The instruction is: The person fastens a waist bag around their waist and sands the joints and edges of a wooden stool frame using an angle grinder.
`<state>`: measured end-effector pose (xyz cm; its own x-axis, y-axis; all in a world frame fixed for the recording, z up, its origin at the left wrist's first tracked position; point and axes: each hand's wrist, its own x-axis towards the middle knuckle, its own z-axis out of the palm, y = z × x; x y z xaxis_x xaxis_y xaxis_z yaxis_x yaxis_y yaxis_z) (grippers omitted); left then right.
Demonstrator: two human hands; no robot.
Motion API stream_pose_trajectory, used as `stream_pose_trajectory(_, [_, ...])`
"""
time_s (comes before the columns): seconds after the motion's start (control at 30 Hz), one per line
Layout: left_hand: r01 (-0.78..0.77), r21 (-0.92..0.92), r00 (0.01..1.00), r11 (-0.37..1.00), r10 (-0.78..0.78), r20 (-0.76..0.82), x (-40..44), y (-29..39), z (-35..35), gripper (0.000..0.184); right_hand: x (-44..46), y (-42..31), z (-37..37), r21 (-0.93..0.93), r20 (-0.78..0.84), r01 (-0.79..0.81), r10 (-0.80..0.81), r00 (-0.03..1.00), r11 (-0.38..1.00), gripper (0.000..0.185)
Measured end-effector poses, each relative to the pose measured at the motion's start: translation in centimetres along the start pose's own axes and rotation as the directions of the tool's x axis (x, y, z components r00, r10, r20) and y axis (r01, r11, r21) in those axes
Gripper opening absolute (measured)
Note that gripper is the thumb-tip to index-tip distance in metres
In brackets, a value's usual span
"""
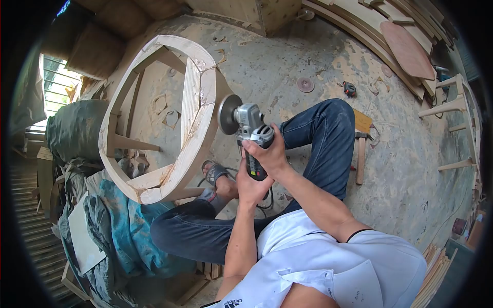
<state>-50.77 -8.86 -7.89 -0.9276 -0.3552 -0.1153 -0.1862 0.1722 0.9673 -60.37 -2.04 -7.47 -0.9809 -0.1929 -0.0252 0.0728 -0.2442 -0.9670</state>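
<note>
Both hands are closed around an angle grinder (250,117) with a silver head and a dark body. My right hand (268,153) wraps the body just behind the head. Lower down, my left hand (252,184) grips the rear part. The grinder's round disc (229,114) stands at the outer edge of a pale wooden frame (201,123); whether it touches is unclear. Rounded in outline, the frame is tilted up on its side, with legs and a crossbar, and brownish marks show at its joints.
A hammer (361,159), a tape measure (349,89) and a loose disc (305,84) lie on the dusty floor to the right. Boards (354,36) lean at the upper right. Teal and grey cloth (120,220) is heaped at left. A cable (267,204) runs by my legs.
</note>
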Motion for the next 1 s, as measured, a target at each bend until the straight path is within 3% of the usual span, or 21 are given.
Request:
stream_pose_trajectory(0.1, [0.056, -0.069, 0.996, 0.996, -0.060, -0.069, 0.5, 0.3, 0.2, 0.065, 0.5, -1.6, 1.1, -0.187, -0.060, 0.093, -0.106, 0.993, 0.978, 0.062])
stream_pose_trajectory(0.13, [0.048, -0.048, 0.997, 0.998, -0.051, -0.064, 0.7, 0.1, -0.1, 0.066, 0.9, -1.5, 0.8, -0.177, 0.038, 0.007, -0.001, 0.999, 0.984, 0.087])
stream_pose_trajectory(0.23, [0.025, -0.001, 0.997, 1.000, -0.025, -0.079, 0.2, 0.4, 0.0, 0.066, 0.6, -1.2, 0.5, -0.212, 0.076, 0.081, -0.067, 0.995, 0.974, 0.083])
stream_pose_trajectory(0.5, [0.113, 0.018, 0.992, 0.993, -0.111, -0.052, 0.3, -1.5, 0.6, 0.062, 0.6, 0.9, -0.4, -0.112, 0.060, -0.087, 0.094, 0.994, 0.990, 0.066])
stream_pose_trajectory(0.57, [0.141, 0.050, 0.990, 0.989, -0.139, -0.036, -0.2, -1.3, 0.7, 0.061, 0.9, 3.2, -0.9, 0.006, 0.052, -0.140, 0.139, 0.989, 0.990, 0.055])
stream_pose_trajectory(0.67, [0.091, 0.057, 0.996, 0.994, -0.091, 0.010, 0.1, -0.7, 0.7, 0.062, 0.8, 2.8, -0.9, 0.125, 0.033, -0.143, 0.140, 0.990, 0.982, 0.059])
stream_pose_trajectory(0.73, [0.074, 0.021, 0.997, 0.997, -0.074, -0.021, 0.0, -0.2, 0.5, 0.065, -0.1, 0.0, -0.7, 0.043, 0.029, -0.113, 0.112, 0.993, 0.993, 0.069])
stream_pose_trajectory(0.83, [0.024, -0.009, 0.998, 1.000, -0.024, -0.053, 0.1, -0.7, -0.1, 0.072, -0.5, -0.2, 0.7, -0.114, -0.005, 0.183, -0.184, 0.983, 0.977, 0.074])
stream_pose_trajectory(1.0, [0.042, -0.025, 0.998, 0.999, -0.043, -0.053, -0.6, -1.8, -0.3, 0.074, -1.4, 1.4, 0.7, -0.204, -0.038, 0.168, -0.179, 0.983, 0.964, 0.080])
